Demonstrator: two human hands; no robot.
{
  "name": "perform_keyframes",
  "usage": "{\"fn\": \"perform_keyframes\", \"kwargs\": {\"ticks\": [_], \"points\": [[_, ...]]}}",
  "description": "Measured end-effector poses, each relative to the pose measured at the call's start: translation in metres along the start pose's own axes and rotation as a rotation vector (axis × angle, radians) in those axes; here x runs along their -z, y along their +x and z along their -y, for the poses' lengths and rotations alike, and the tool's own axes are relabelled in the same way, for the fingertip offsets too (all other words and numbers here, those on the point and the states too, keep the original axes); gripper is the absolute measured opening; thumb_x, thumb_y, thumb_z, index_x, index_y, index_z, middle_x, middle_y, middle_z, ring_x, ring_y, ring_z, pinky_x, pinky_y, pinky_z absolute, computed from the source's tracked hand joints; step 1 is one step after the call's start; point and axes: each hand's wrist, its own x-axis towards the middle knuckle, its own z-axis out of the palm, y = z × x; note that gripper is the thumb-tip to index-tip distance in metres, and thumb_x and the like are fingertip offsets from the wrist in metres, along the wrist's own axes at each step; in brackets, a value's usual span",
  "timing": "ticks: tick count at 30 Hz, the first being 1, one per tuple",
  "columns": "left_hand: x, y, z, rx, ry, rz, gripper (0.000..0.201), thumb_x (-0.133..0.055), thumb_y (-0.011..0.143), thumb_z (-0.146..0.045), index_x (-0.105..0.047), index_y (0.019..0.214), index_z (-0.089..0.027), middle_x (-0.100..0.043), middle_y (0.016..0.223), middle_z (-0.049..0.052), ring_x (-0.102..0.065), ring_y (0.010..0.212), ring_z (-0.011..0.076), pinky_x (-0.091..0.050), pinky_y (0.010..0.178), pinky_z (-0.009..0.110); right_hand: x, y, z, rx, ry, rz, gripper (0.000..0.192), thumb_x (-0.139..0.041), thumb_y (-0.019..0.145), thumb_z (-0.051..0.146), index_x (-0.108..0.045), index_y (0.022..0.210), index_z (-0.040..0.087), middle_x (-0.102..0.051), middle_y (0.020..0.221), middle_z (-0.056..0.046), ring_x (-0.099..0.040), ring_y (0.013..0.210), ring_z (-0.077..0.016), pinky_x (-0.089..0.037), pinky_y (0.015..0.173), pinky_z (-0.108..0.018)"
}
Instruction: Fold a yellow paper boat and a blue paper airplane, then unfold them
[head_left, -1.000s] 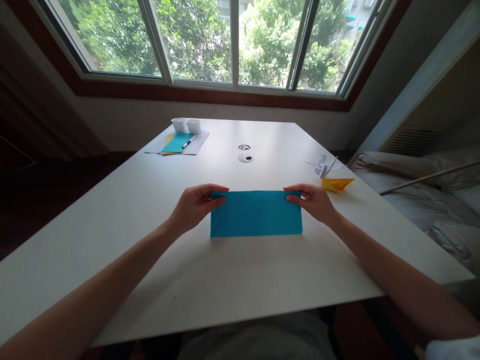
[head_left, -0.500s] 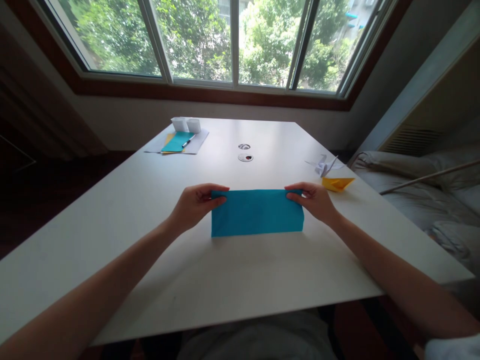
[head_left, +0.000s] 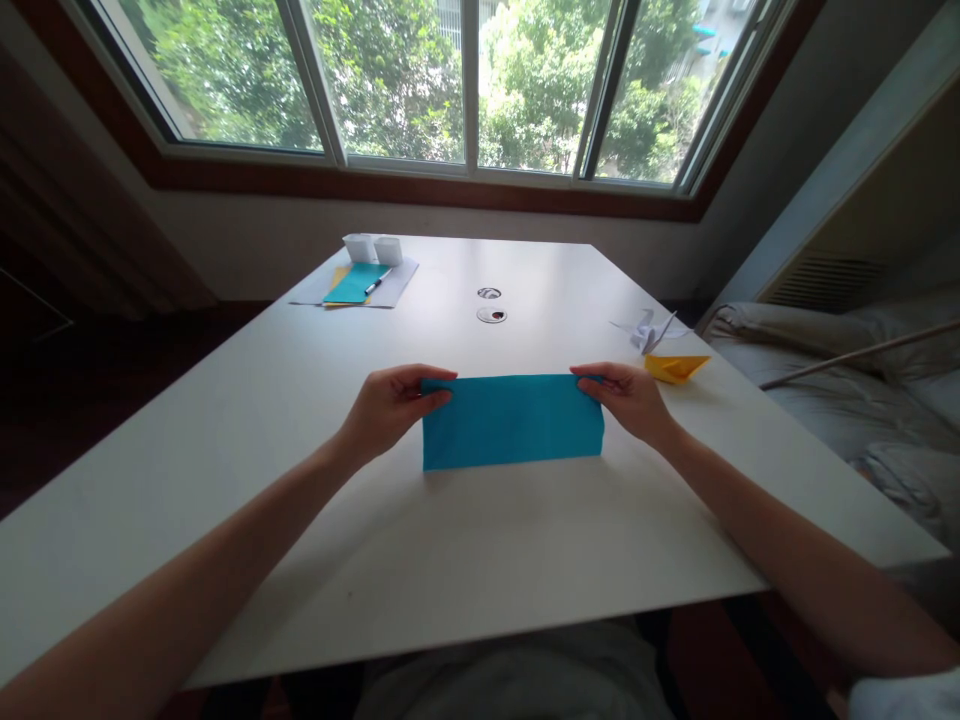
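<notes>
A blue sheet of paper point(head_left: 513, 422), a wide rectangle, is stretched between my two hands above the white table. My left hand point(head_left: 390, 408) pinches its upper left corner between thumb and fingers. At the upper right corner my right hand point(head_left: 628, 398) has the same kind of pinch. The paper's long upper edge runs nearly level, and its face is turned towards me. Whether its lower edge touches the table cannot be made out.
On the white table point(head_left: 225, 480), a yellow paper boat point(head_left: 676, 369) and a white paper crane point(head_left: 646, 331) stand right of my right hand. Far left lie blue paper point(head_left: 358, 284), a pen point(head_left: 378, 281) and white cups point(head_left: 388, 251). Two round inserts point(head_left: 491, 314) sit mid-table.
The blue paper has risen very slightly, its lower right corner a little more. Both hands keep their pinch on it.
</notes>
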Motion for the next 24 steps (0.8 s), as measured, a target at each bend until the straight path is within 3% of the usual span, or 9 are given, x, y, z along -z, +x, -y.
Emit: {"fn": "perform_keyframes", "kwargs": {"ticks": [18, 24], "points": [[0.0006, 0.0008, -0.0021, 0.058, -0.102, -0.068, 0.039, -0.075, 0.059, -0.041, -0.069, 0.089, -0.017, -0.069, 0.079, 0.004, -0.062, 0.073, 0.0178, -0.053, 0.068, 0.030, 0.0031, 0.0017, -0.0096, 0.018, -0.027, -0.019, 0.031, -0.058, 0.078, 0.039, -0.069, 0.099, 0.020, -0.070, 0.091, -0.006, -0.061, 0.075, -0.0181, -0.049, 0.058, -0.028], [0.0002, 0.0013, -0.0009, 0.058, -0.114, -0.074, 0.035, -0.075, 0.060, -0.038, -0.069, 0.086, -0.016, -0.069, 0.079, 0.005, -0.062, 0.075, 0.0189, -0.054, 0.068, 0.031, 0.0038, 0.0020, -0.0086, 0.024, -0.038, -0.039, 0.030, -0.059, 0.077, 0.038, -0.069, 0.098, 0.020, -0.070, 0.093, -0.006, -0.062, 0.081, -0.0201, -0.051, 0.064, -0.030]]}}
